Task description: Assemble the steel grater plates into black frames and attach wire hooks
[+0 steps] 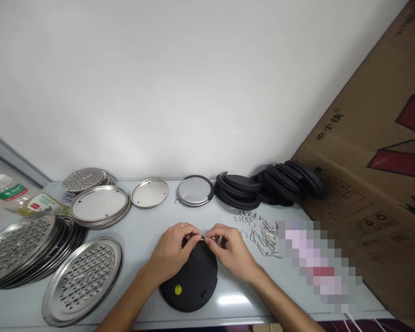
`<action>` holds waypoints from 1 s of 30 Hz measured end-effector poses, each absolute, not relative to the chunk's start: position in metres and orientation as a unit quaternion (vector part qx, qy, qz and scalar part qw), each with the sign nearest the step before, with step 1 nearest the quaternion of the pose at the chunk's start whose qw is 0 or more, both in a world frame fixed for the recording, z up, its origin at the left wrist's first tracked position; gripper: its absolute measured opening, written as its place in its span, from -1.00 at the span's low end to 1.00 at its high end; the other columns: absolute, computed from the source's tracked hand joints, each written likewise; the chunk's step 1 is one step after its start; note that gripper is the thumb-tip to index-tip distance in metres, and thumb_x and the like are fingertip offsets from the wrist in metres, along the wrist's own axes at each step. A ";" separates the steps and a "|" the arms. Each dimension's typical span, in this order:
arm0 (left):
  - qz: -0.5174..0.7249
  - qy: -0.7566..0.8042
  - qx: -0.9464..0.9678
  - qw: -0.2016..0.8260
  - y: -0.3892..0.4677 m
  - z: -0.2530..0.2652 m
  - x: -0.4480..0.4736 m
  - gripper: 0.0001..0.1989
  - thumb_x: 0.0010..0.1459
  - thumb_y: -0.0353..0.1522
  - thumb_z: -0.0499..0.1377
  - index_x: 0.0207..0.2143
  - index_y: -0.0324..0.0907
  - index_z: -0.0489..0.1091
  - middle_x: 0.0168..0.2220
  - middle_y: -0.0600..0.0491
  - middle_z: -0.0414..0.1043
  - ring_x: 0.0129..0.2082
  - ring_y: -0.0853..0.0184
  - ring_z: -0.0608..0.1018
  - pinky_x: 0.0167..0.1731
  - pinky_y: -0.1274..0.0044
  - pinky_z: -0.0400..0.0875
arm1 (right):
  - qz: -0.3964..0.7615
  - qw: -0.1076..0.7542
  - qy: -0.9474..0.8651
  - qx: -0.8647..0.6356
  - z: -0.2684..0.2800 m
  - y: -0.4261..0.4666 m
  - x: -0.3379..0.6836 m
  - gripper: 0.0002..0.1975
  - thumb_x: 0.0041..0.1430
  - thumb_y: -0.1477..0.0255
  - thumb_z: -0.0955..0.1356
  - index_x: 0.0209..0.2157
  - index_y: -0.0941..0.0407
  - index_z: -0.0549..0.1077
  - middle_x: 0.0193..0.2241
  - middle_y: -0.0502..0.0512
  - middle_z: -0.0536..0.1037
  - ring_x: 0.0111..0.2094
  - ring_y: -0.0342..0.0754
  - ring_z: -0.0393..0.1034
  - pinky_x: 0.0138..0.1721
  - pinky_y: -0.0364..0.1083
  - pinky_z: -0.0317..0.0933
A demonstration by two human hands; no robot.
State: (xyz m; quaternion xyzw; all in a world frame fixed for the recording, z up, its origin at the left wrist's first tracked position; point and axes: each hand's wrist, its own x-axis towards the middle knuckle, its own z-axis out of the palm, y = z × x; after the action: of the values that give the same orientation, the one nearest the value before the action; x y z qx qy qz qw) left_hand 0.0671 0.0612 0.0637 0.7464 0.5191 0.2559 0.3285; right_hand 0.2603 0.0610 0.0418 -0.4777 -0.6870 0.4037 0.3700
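Observation:
A round black plastic disc [191, 272] with a yellow spot [178, 289] lies on the table in front of me. At its far edge my left hand [176, 246] pinches a small metal piece [202, 237] between thumb and finger. Opposite it, the closed fingertips of my right hand [230, 249] grip the same piece. The fingers cover most of it, so its exact shape is hidden. To the right of my right hand are loose metal rings [247, 216] and a heap of bent wire pieces [268, 237].
Perforated metal grater discs [85, 279] and a tall stack of them [20, 249] stand left. Plain metal discs [100, 205], a black-rimmed disc [195, 190] and black discs [238, 189] line the wall. A cardboard box [370, 184] bounds the right; a jar [8, 191] stands far left.

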 end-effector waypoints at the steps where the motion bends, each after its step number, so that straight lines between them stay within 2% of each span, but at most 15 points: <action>1: 0.246 0.522 0.760 0.299 0.062 0.062 0.064 -0.80 0.24 -0.26 0.12 -0.18 -0.06 0.50 -0.23 0.08 0.52 -0.19 0.27 0.51 -0.12 0.43 0.37 | 0.391 0.372 -0.690 -0.483 0.040 0.064 0.260 -0.82 0.20 0.49 0.35 -0.40 0.07 0.62 -0.48 0.01 0.51 -0.45 -0.11 0.33 -0.45 -0.14 0.12; 2: 0.234 0.525 0.771 0.274 0.063 0.059 0.060 -0.75 0.19 -0.25 0.17 -0.08 -0.04 0.48 -0.12 0.06 0.51 -0.08 0.23 0.49 -0.01 0.38 0.35 | 0.379 0.374 -0.692 -0.488 0.038 0.067 0.260 -0.82 0.19 0.50 0.35 -0.42 0.08 0.61 -0.48 0.01 0.50 -0.45 -0.11 0.33 -0.44 -0.14 0.12; 4: 0.210 0.529 0.785 0.242 0.060 0.053 0.052 -0.50 0.08 -0.22 0.27 0.10 -0.03 0.37 0.07 0.02 0.42 0.08 0.14 0.42 0.13 0.29 0.28 | 0.363 0.377 -0.693 -0.496 0.033 0.071 0.259 -0.81 0.19 0.51 0.34 -0.42 0.07 0.61 -0.48 0.01 0.49 -0.44 -0.11 0.34 -0.42 -0.13 0.13; 6: 0.189 0.528 0.796 0.229 0.054 0.046 0.045 -0.31 -0.02 -0.20 0.34 0.19 -0.04 0.29 0.16 -0.03 0.34 0.14 0.07 0.37 0.16 0.24 0.26 | 0.352 0.373 -0.697 -0.501 0.029 0.072 0.257 -0.80 0.20 0.52 0.34 -0.41 0.07 0.61 -0.48 0.01 0.48 -0.43 -0.10 0.35 -0.40 -0.13 0.14; 8: 0.176 0.523 0.802 0.227 0.048 0.040 0.041 -0.24 -0.06 -0.18 0.36 0.21 -0.04 0.26 0.18 -0.06 0.31 0.14 0.03 0.37 0.15 0.21 0.27 | 0.341 0.365 -0.706 -0.502 0.025 0.073 0.254 -0.80 0.20 0.52 0.34 -0.41 0.08 0.61 -0.47 0.02 0.48 -0.43 -0.10 0.35 -0.39 -0.13 0.15; 20: 0.200 0.524 0.792 0.240 0.043 0.026 0.045 -0.24 -0.04 -0.19 0.35 0.22 -0.04 0.23 0.19 -0.06 0.31 0.15 0.02 0.35 0.16 0.20 0.23 | 0.317 0.330 -0.747 -0.482 0.021 0.074 0.248 -0.77 0.27 0.51 0.29 -0.35 0.08 0.59 -0.48 0.02 0.43 -0.44 -0.09 0.33 -0.39 -0.11 0.15; 30: 0.210 0.553 0.776 0.221 0.034 0.019 0.052 -0.30 -0.02 -0.22 0.34 0.20 0.00 0.25 0.17 -0.02 0.32 0.11 0.05 0.39 0.11 0.20 0.27 | 0.265 0.274 -0.805 -0.455 0.024 0.067 0.252 -0.73 0.24 0.64 0.23 -0.30 0.10 0.53 -0.44 0.01 0.35 -0.40 -0.10 0.31 -0.35 -0.14 0.18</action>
State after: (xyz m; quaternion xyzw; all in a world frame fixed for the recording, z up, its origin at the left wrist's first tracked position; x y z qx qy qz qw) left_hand 0.0517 0.0345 0.0191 0.7756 0.5530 0.2097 0.2206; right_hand 0.2519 0.0666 0.0241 -0.4545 -0.8048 0.2654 0.2743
